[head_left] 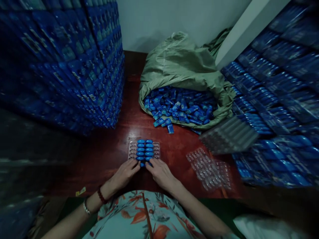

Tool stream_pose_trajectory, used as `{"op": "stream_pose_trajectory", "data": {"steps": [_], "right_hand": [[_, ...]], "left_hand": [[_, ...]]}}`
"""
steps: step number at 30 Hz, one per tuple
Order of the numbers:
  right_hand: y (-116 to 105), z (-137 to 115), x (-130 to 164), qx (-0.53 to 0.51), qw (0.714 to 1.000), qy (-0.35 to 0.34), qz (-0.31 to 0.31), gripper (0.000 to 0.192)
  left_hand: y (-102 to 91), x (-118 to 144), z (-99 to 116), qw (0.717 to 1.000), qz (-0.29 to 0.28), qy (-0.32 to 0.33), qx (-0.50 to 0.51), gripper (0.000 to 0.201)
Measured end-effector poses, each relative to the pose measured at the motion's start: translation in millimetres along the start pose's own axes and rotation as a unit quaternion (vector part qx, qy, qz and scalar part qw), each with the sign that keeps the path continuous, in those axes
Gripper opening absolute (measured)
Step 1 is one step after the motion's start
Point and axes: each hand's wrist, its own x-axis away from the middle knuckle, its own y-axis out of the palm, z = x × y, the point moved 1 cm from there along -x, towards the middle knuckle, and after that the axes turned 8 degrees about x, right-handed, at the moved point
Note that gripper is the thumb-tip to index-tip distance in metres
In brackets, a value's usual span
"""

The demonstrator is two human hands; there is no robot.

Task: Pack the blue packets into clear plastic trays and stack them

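A floral shirt (139, 215) is seen at the bottom edge, nearest the camera. The left wrist is ringed by a red bead bracelet (101, 196) and a silver bangle (86, 207). The left hand (124, 173) is laid on the desk (104, 156) with fingers loosely curled, fingertips brought to the near edge of a clear plastic tray (144, 151). The right hand (160, 172) is placed just beside it, fingers bent, tips touching the same near edge. A blue piece (142, 164) is pinched or pressed between the fingertips of both hands; which hand holds it cannot be told.

The tray is set flat on the red-brown desk directly ahead of the hands. Its two middle columns are filled with blue pieces; the outer columns are seen empty. A scrap of yellow paper (81, 191) is lying at the near left of the desk. Empty clear trays (209, 169) are spread to the right, well apart from the filled one. A stack of trays (228, 134) is seen further right, blurred.

Beyond, an open green sack (179, 63) is slumped on the desk, with loose blue pieces (179, 106) spilling from it. Walls of stacked blue packs are seen at left (74, 59) and right (276, 99).
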Motion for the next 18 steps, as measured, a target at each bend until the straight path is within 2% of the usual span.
{"op": "stream_pose_trajectory", "data": {"steps": [3, 5, 7, 9, 11, 13, 15, 18], "right_hand": [[-2, 1, 3, -0.011, 0.999, 0.024, 0.027, 0.024], [-2, 7, 7, -0.055, 0.996, 0.044, 0.055, 0.022], [1, 24, 7, -0.119, 0.982, 0.103, 0.106, 0.021], [6, 53, 0, -0.166, 0.950, 0.203, 0.166, 0.023], [14, 90, -16, -0.166, 0.918, 0.300, 0.201, 0.024], [21, 129, -39, -0.118, 0.904, 0.363, 0.190, 0.029], [27, 162, -65, -0.054, 0.922, 0.365, 0.118, 0.040], [30, 190, -92, 0.008, 0.951, 0.310, -0.001, 0.047]], "left_hand": [[1.7, 6, 0, 0.999, 0.017, -0.007, -0.037, 0.031], [1.2, 11, 0, 0.997, 0.027, -0.022, -0.062, 0.034], [-3.0, 9, -3, 0.996, 0.050, -0.038, -0.057, 0.034], [-10.2, -7, -13, 0.995, 0.088, -0.049, -0.014, 0.032], [-16.1, -38, -30, 0.989, 0.117, -0.069, 0.051, 0.028], [-16.2, -80, -53, 0.983, 0.112, -0.105, 0.104, 0.026], [-8.8, -127, -74, 0.983, 0.070, -0.122, 0.115, 0.024], [12.3, -186, -95, 0.993, -0.031, -0.110, 0.039, 0.031]]}}
